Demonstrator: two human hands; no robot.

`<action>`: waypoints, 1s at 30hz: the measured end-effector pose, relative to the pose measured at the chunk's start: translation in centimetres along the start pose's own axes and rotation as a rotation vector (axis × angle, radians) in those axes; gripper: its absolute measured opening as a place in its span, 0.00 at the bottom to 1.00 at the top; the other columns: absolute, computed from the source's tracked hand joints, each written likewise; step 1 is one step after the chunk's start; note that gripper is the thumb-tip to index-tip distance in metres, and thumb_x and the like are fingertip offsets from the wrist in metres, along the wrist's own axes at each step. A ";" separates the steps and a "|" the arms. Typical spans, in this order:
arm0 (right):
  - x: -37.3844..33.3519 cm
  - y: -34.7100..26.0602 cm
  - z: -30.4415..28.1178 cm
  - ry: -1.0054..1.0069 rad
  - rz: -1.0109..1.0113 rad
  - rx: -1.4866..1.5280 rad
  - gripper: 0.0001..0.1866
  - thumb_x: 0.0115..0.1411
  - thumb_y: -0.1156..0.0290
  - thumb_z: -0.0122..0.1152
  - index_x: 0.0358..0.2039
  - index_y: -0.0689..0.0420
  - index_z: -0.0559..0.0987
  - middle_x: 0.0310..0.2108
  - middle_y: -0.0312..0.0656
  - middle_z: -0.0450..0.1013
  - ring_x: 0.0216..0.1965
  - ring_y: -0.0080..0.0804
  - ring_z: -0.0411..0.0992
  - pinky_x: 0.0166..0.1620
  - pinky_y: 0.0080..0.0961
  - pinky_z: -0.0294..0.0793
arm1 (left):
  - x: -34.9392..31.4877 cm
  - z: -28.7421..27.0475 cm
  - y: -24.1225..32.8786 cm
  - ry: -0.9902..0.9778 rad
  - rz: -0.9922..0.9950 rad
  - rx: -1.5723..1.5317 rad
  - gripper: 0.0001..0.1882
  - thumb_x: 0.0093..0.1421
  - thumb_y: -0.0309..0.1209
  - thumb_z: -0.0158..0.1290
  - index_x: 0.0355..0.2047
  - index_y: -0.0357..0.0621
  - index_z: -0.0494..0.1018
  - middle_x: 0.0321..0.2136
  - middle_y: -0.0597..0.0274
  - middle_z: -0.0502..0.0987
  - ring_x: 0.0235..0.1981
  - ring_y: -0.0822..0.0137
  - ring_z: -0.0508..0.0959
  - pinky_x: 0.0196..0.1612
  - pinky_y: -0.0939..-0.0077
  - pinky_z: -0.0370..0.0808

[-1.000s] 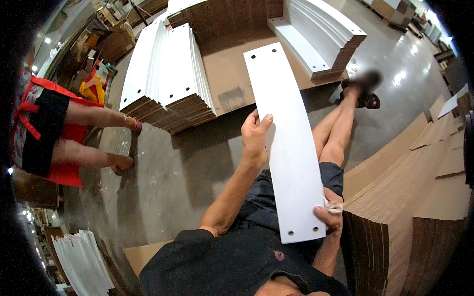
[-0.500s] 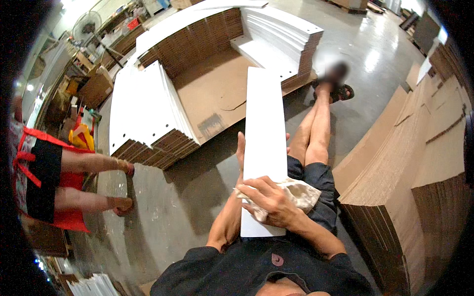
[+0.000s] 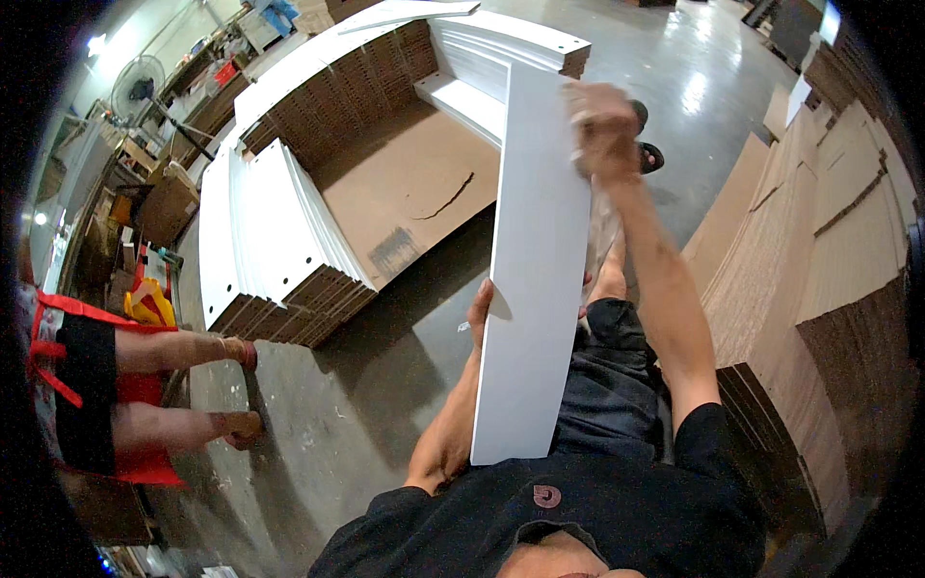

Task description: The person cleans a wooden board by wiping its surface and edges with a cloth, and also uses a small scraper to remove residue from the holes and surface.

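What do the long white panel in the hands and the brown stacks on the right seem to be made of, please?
White panel: probably laminated board, with a smooth, matte, evenly white face and straight rigid edges. Brown stacks: corrugated cardboard, dull brown sheets with layered edges showing.

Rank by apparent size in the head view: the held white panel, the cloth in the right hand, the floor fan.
1. White panel, by far the largest, though it is nearest the camera.
2. Floor fan, small and far off.
3. Cloth, mostly hidden in the right hand.
Fan against cloth is unsure.
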State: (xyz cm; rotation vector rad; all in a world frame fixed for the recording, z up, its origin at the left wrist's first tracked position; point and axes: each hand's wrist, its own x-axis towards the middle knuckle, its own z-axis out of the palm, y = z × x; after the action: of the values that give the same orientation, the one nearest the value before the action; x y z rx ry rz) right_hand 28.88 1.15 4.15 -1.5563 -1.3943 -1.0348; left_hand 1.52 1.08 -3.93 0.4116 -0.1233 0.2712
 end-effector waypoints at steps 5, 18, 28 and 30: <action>-6.8 1.9 -5.4 -0.120 1.088 0.732 0.15 0.65 0.63 0.61 0.44 0.62 0.82 0.34 0.32 0.76 0.33 0.18 0.72 0.36 0.18 0.72 | -0.3 -0.6 3.6 0.074 0.180 0.279 0.48 0.53 0.62 0.51 0.65 0.41 0.58 0.54 0.38 0.69 0.52 0.42 0.71 0.48 0.48 0.76; -10.5 -10.8 -9.3 -0.345 1.103 1.352 0.40 0.61 0.54 0.63 0.64 0.68 0.62 0.55 0.52 0.70 0.53 0.36 0.71 0.54 0.31 0.74 | 2.6 2.0 3.6 0.300 0.646 2.090 0.45 0.39 0.47 0.66 0.59 0.42 0.72 0.63 0.28 0.60 0.59 0.36 0.63 0.56 0.39 0.62; -19.0 -11.0 -9.3 0.006 1.567 1.253 0.16 0.53 0.68 0.65 0.41 0.63 0.80 0.34 0.40 0.78 0.35 0.29 0.77 0.39 0.27 0.78 | -4.4 1.1 3.7 0.275 0.265 2.173 0.39 0.52 0.43 0.63 0.62 0.37 0.66 0.64 0.39 0.63 0.65 0.46 0.63 0.65 0.54 0.59; -19.8 -10.6 -9.4 0.003 1.623 1.361 0.25 0.52 0.64 0.67 0.48 0.64 0.77 0.40 0.43 0.77 0.40 0.33 0.77 0.43 0.31 0.78 | -7.4 -0.7 4.5 0.408 0.111 2.135 0.35 0.57 0.44 0.60 0.59 0.35 0.68 0.55 0.38 0.71 0.57 0.48 0.71 0.60 0.57 0.67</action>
State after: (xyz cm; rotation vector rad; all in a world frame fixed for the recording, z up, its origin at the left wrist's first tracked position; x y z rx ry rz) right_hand 16.45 -13.71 -10.63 -0.9543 -0.1863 0.7919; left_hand -6.82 3.63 -4.18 2.4458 0.6446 0.5178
